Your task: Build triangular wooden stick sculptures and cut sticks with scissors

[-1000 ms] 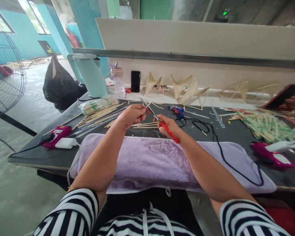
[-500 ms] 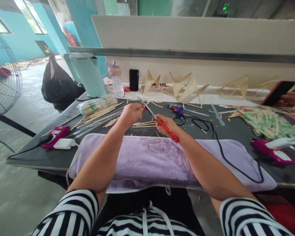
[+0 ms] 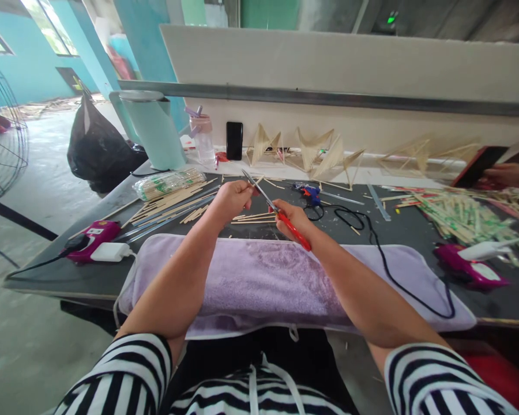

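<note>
Red-handled scissors [image 3: 293, 229] are in my right hand [image 3: 292, 218], their blades pointing up and left. My left hand [image 3: 233, 199] is closed in a pinch right beside the blades; whatever lies between its fingertips is too small to make out. Both hands are over the dark table [image 3: 259, 231], just beyond a folded purple towel [image 3: 259, 276]. Thin wooden sticks [image 3: 253, 219] lie between and below the hands, and more sticks [image 3: 173, 202] spread out to the left. A blue glue gun [image 3: 312, 193] rests to the right of the scissors.
Behind stand a pitcher [image 3: 153, 129], a bottle [image 3: 203, 138], a phone [image 3: 234, 140] and stick frames [image 3: 313, 151]. Purple power strips [image 3: 96, 236] sit at both sides. A black cord [image 3: 383, 253] crosses the towel. At right, another person's hand [image 3: 508, 174] is near a stick pile [image 3: 454, 216].
The view has shifted slightly. My hands and the scissors hold nearly the same pose. At the right, the other person's hand and the dark, red-edged object have moved a little left in view.
</note>
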A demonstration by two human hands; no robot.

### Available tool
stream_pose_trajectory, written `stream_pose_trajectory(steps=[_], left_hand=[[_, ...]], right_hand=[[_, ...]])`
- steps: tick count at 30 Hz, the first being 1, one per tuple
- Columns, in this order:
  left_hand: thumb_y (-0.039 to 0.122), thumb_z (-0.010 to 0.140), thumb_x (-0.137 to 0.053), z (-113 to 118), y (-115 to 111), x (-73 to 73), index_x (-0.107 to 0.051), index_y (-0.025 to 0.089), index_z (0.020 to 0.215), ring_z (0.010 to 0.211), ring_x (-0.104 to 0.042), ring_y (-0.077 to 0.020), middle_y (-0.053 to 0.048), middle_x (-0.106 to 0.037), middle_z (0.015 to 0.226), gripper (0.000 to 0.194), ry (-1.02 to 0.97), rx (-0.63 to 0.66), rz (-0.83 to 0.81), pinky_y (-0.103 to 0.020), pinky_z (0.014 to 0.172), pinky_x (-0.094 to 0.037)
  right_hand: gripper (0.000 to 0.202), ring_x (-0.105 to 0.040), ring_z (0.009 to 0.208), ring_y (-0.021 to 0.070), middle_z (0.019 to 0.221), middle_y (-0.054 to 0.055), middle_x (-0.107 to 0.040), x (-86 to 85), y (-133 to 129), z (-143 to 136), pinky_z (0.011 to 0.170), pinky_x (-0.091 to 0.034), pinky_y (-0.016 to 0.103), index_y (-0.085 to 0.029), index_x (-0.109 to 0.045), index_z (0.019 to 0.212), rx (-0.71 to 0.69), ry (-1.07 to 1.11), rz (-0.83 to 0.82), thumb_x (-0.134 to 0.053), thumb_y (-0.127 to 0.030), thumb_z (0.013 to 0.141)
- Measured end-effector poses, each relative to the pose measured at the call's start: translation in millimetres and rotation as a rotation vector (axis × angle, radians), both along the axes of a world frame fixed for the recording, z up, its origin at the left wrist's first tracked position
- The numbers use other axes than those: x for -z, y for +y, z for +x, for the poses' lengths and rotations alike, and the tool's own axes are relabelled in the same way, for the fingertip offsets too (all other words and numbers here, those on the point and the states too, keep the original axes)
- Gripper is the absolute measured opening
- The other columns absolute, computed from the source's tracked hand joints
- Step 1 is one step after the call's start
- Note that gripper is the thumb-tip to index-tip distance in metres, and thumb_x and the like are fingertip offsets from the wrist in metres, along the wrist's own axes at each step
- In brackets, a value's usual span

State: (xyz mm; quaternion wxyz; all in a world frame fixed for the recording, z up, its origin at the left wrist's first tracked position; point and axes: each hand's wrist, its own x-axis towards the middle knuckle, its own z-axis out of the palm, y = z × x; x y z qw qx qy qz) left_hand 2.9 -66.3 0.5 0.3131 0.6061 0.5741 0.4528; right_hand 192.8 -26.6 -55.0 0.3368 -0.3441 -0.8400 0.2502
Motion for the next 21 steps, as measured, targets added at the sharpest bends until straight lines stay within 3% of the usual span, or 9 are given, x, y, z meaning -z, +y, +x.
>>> stream_pose_trajectory(steps=[4, 8, 14, 21], left_hand=[[0.024, 0.087, -0.047, -4.1, 3.4, 0.9, -0.063, 0.013, 0.083, 0.033, -0.030, -0.0026, 0.003, -0.054, 0.055, 0.020, -0.221, 0.124, -0.111, -0.020, 0.037, -0.017], [0.025, 0.083, -0.051, -4.5, 3.7, 1.0, -0.064, 0.013, 0.080, 0.033, -0.029, -0.0029, 0.004, -0.052, 0.051, 0.018, -0.232, 0.101, -0.088, -0.020, 0.037, -0.016], [0.028, 0.079, -0.051, -1.2, 3.1, 4.0, -0.064, 0.013, 0.069, 0.041, -0.035, -0.0052, 0.004, -0.052, 0.050, 0.023, -0.005, -0.018, 0.087, -0.020, 0.044, -0.026], [0.020, 0.079, -0.046, 2.4, 1.5, 2.9, -0.056, 0.015, 0.052, 0.052, -0.046, -0.0093, 0.001, -0.054, 0.050, 0.029, 0.350, -0.168, 0.208, -0.022, 0.055, -0.033]], right_hand=[[0.038, -0.045, 0.055, 0.0121, 0.062, -0.004, -0.050, -0.8, 4.0, 2.5, 0.056, -0.035, 0.022, -0.021, -0.059, 0.090, -0.005, -0.051, 0.059, -0.041, -0.014, 0.057], [0.045, -0.047, 0.055, 0.0127, 0.062, -0.004, -0.053, -2.7, 5.7, 4.1, 0.057, -0.036, 0.023, -0.021, -0.059, 0.094, -0.012, -0.074, 0.050, -0.041, -0.011, 0.055], [0.043, -0.049, 0.055, 0.0129, 0.062, -0.004, -0.055, -3.7, 2.3, 4.5, 0.058, -0.038, 0.023, -0.020, -0.060, 0.095, -0.034, -0.048, 0.018, -0.042, -0.011, 0.057], [0.041, -0.048, 0.054, 0.0124, 0.062, -0.004, -0.056, -0.3, 2.5, 1.1, 0.058, -0.038, 0.024, -0.020, -0.060, 0.094, 0.001, -0.053, -0.050, -0.044, -0.012, 0.058]])
